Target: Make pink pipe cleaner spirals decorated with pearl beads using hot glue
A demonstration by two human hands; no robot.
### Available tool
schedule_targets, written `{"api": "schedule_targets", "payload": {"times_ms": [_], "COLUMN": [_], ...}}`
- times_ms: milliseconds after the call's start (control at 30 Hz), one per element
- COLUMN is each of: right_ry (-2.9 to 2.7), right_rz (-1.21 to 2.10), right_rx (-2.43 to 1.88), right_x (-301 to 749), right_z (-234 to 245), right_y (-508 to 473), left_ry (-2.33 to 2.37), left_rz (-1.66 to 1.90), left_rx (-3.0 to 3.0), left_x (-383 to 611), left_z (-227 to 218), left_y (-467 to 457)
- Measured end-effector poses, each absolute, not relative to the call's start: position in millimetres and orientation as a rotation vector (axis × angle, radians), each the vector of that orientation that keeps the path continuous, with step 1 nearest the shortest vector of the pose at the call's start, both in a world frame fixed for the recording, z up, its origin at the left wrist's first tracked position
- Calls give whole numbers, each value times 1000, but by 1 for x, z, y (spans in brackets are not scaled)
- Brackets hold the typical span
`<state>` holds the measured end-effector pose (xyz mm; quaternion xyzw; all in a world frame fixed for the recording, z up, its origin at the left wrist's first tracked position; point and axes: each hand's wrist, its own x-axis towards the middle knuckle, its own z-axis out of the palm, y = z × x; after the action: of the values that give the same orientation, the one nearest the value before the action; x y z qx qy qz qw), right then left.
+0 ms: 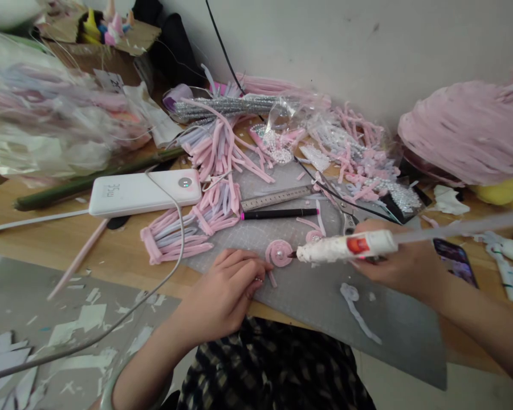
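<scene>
A white hot glue gun (346, 246) with an orange patch is gripped in my right hand (393, 265), a clear glue stick jutting from its back end. Its dark nozzle points left and reaches the right edge of a flat pink pipe cleaner spiral (280, 253) with a pearl-like centre. My left hand (235, 285) has its fingers curled together at the spiral's left edge, pinching it there; a short pink tail sticks out below. Beyond the gun's tip lies a second pink coil (314, 236), partly covered. A pale lilac coil with a tail (359, 313) rests on the grey cutting mat (308, 302).
Behind the hands lie a black marker (280, 214), a steel ruler (277, 197) and scissors (346, 213). A white power bank (145, 192) with a cable stands left, beside bundled pink pipe cleaners (218, 148). A phone (455, 261) lies right. Paper scraps litter the lower left.
</scene>
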<state>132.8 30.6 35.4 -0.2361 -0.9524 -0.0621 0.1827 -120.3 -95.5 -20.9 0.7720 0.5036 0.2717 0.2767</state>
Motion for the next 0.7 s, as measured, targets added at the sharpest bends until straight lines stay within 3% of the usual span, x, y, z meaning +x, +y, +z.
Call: {"api": "schedule_targets", "payload": {"times_ms": [133, 267, 333, 400, 467, 700], "right_ry": [-2682, -2693, -2634, -2523, -2487, -2443], "right_rz": [-64, 274, 654, 1020, 1158, 939], "right_rx": [-1040, -1452, -1606, -1548, -1402, -1417], "right_x": [128, 114, 103, 89, 73, 34], "right_z": [43, 54, 57, 55, 49, 25], "right_y": [53, 96, 121, 143, 160, 178], "left_ry": [1361, 1366, 1360, 1349, 1341, 1327], "left_rz": [734, 731, 738, 754, 798, 1021], "left_rx": [2033, 2007, 1996, 1970, 1922, 1774], "left_x": [-121, -121, -121, -121, -122, -126], "left_z": [-21, -21, -20, -20, -19, -18], "left_y": [-95, -94, -94, -94, -93, -92]}}
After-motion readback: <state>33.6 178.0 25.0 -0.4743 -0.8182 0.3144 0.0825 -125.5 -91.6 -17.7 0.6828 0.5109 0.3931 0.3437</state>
